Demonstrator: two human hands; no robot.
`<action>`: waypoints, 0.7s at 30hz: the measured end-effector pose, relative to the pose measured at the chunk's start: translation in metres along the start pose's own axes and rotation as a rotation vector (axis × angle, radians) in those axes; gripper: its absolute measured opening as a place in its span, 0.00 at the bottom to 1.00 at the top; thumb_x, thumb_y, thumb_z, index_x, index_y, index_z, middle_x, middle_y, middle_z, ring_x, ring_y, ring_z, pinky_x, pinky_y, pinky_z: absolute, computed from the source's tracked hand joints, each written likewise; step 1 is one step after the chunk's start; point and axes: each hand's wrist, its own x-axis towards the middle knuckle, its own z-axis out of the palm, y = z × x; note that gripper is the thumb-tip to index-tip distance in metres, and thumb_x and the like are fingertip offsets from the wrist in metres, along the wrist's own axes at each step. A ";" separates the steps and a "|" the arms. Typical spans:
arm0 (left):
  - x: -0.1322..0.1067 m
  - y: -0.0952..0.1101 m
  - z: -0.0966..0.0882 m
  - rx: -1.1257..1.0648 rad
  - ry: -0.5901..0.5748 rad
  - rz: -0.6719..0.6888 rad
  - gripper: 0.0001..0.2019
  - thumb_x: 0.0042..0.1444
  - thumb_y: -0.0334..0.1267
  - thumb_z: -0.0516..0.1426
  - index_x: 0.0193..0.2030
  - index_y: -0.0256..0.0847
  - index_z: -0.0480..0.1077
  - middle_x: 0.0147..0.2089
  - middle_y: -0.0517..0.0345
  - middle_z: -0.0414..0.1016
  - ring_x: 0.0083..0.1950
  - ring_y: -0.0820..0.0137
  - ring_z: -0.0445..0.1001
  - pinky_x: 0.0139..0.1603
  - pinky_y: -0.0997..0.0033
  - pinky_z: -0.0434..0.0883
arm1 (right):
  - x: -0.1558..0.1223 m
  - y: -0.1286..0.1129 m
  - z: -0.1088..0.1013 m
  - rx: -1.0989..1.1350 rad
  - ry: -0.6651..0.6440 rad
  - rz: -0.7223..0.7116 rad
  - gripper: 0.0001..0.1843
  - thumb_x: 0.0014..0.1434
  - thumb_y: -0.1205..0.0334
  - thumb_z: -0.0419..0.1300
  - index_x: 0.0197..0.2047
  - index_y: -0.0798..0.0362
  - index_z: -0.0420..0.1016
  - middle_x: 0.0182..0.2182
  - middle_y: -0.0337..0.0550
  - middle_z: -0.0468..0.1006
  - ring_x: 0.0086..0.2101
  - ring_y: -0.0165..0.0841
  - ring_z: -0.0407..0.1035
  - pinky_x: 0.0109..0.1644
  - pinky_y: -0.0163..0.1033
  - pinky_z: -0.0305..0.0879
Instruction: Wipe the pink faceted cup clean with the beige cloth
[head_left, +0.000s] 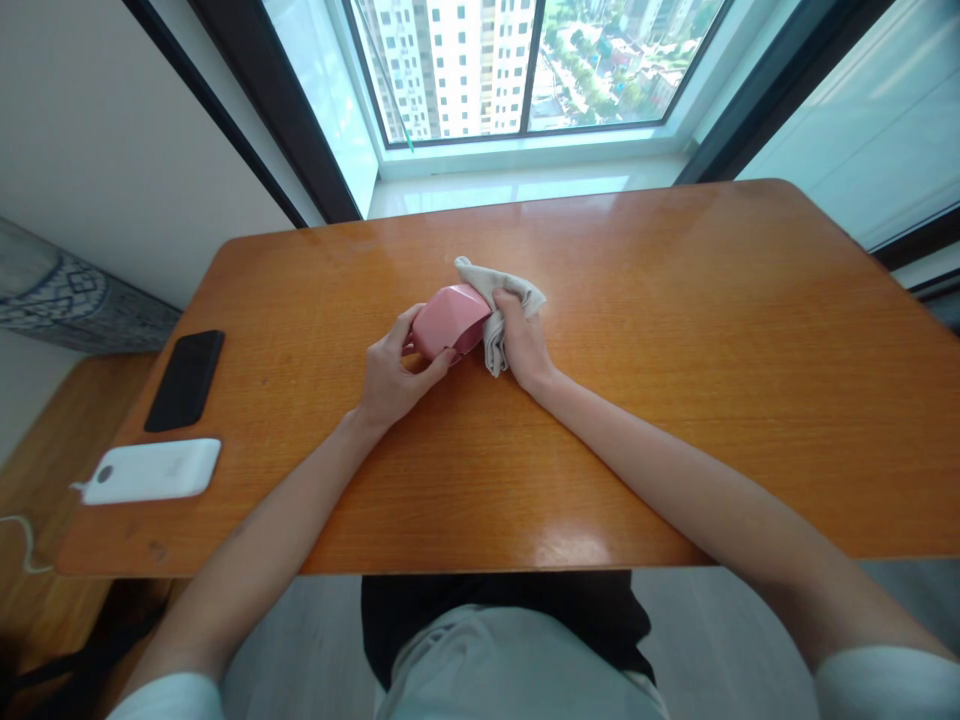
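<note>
Pink object (450,320) sits clasped in the left hand (391,375), touching cloth (494,342) gripped by the right hand (525,348).

Bright daylight pours in from the window (533,65)! Glare gleams on the tabletop (712,330) near its front edge, while the lower-left corner sits dim and soft.

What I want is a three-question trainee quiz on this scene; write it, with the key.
1. True or false: the black smartphone lies nearer the window than the white oblong device does.
2. Fill in: the left hand grips a faceted object coloured ____.
3. The right hand holds: A) the black smartphone; B) the light gray cloth; C) the white oblong device.

Key: 1 true; 2 pink; 3 B.
</note>
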 end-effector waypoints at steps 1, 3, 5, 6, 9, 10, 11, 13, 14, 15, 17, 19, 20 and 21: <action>0.000 0.000 0.000 0.001 -0.001 0.001 0.32 0.63 0.54 0.70 0.69 0.42 0.74 0.56 0.53 0.89 0.48 0.64 0.90 0.54 0.64 0.89 | 0.001 0.000 0.000 0.006 0.037 0.003 0.23 0.72 0.34 0.64 0.44 0.46 0.82 0.37 0.39 0.86 0.44 0.38 0.82 0.58 0.45 0.84; 0.000 0.002 0.000 0.000 -0.003 0.003 0.32 0.63 0.54 0.71 0.69 0.42 0.75 0.55 0.53 0.89 0.47 0.64 0.90 0.54 0.65 0.89 | -0.001 -0.003 -0.001 0.010 0.082 -0.029 0.23 0.74 0.35 0.61 0.47 0.47 0.82 0.39 0.40 0.87 0.47 0.39 0.83 0.61 0.48 0.83; 0.001 0.003 0.000 -0.004 -0.005 0.003 0.32 0.63 0.54 0.71 0.69 0.42 0.75 0.55 0.53 0.90 0.47 0.65 0.90 0.54 0.66 0.89 | -0.005 -0.011 -0.002 -0.027 0.087 -0.136 0.24 0.77 0.36 0.57 0.52 0.46 0.83 0.46 0.44 0.88 0.53 0.42 0.84 0.68 0.53 0.81; 0.001 0.004 0.000 -0.009 -0.006 0.003 0.33 0.63 0.55 0.71 0.69 0.42 0.75 0.55 0.53 0.90 0.47 0.65 0.90 0.55 0.66 0.89 | -0.008 -0.016 -0.002 -0.071 0.065 -0.225 0.24 0.79 0.37 0.55 0.56 0.45 0.83 0.51 0.46 0.88 0.58 0.44 0.83 0.72 0.55 0.79; 0.001 0.001 0.001 -0.037 -0.006 0.005 0.32 0.63 0.57 0.71 0.68 0.42 0.74 0.55 0.52 0.90 0.48 0.64 0.90 0.55 0.63 0.89 | -0.021 -0.029 -0.005 -0.259 -0.100 -0.613 0.25 0.81 0.44 0.52 0.71 0.40 0.79 0.71 0.48 0.80 0.74 0.48 0.72 0.82 0.63 0.68; 0.000 -0.001 0.001 -0.039 -0.006 0.008 0.30 0.63 0.57 0.70 0.65 0.41 0.76 0.53 0.53 0.90 0.47 0.63 0.89 0.54 0.63 0.89 | -0.025 -0.032 -0.006 -0.334 -0.179 -0.739 0.27 0.81 0.45 0.51 0.75 0.38 0.76 0.76 0.46 0.76 0.78 0.49 0.67 0.84 0.65 0.65; -0.001 -0.004 0.001 -0.035 -0.008 0.010 0.27 0.63 0.58 0.70 0.59 0.41 0.77 0.49 0.53 0.90 0.44 0.63 0.88 0.50 0.62 0.89 | -0.029 -0.034 -0.006 -0.413 -0.259 -0.837 0.28 0.81 0.46 0.52 0.78 0.36 0.73 0.78 0.44 0.72 0.81 0.51 0.62 0.86 0.67 0.61; -0.003 -0.010 0.000 -0.012 -0.017 0.009 0.22 0.64 0.59 0.69 0.47 0.41 0.77 0.39 0.56 0.87 0.36 0.64 0.84 0.42 0.62 0.88 | -0.035 -0.035 -0.006 -0.574 -0.403 -0.934 0.30 0.79 0.46 0.55 0.80 0.33 0.71 0.81 0.39 0.70 0.84 0.53 0.55 0.88 0.70 0.55; -0.004 -0.013 -0.001 0.001 -0.021 0.004 0.21 0.64 0.59 0.68 0.42 0.42 0.75 0.36 0.56 0.85 0.33 0.65 0.82 0.37 0.62 0.86 | -0.037 -0.035 -0.005 -0.650 -0.462 -0.936 0.30 0.78 0.46 0.57 0.80 0.32 0.71 0.81 0.38 0.70 0.85 0.54 0.53 0.89 0.71 0.52; -0.004 -0.015 -0.001 0.008 -0.024 -0.001 0.21 0.64 0.58 0.68 0.40 0.42 0.74 0.34 0.57 0.84 0.31 0.66 0.80 0.34 0.63 0.84 | -0.038 -0.034 -0.005 -0.714 -0.507 -0.925 0.31 0.77 0.46 0.59 0.80 0.32 0.71 0.81 0.37 0.71 0.85 0.55 0.53 0.90 0.72 0.48; -0.005 -0.016 -0.002 0.009 -0.020 -0.013 0.19 0.64 0.57 0.69 0.41 0.43 0.73 0.35 0.57 0.84 0.31 0.67 0.79 0.33 0.64 0.82 | -0.038 -0.034 -0.004 -0.789 -0.551 -0.908 0.34 0.75 0.49 0.63 0.81 0.34 0.70 0.81 0.39 0.71 0.84 0.57 0.53 0.90 0.74 0.44; -0.005 -0.015 -0.002 0.002 -0.017 -0.018 0.20 0.62 0.55 0.71 0.44 0.43 0.73 0.36 0.58 0.84 0.33 0.67 0.80 0.34 0.65 0.83 | -0.037 -0.034 -0.004 -0.816 -0.545 -0.907 0.35 0.75 0.52 0.63 0.82 0.36 0.69 0.81 0.40 0.71 0.84 0.57 0.53 0.90 0.74 0.43; -0.004 -0.014 -0.001 -0.008 -0.017 -0.018 0.20 0.61 0.55 0.72 0.44 0.43 0.73 0.37 0.58 0.85 0.34 0.66 0.81 0.36 0.64 0.84 | -0.037 -0.034 -0.004 -0.819 -0.534 -0.909 0.35 0.75 0.52 0.63 0.82 0.37 0.69 0.82 0.41 0.70 0.84 0.57 0.54 0.90 0.74 0.44; -0.003 -0.013 -0.001 -0.022 -0.017 -0.017 0.21 0.60 0.55 0.72 0.45 0.44 0.72 0.38 0.58 0.85 0.35 0.65 0.82 0.38 0.64 0.85 | -0.036 -0.034 -0.004 -0.817 -0.522 -0.908 0.35 0.75 0.52 0.63 0.82 0.37 0.69 0.82 0.42 0.70 0.84 0.57 0.54 0.90 0.73 0.45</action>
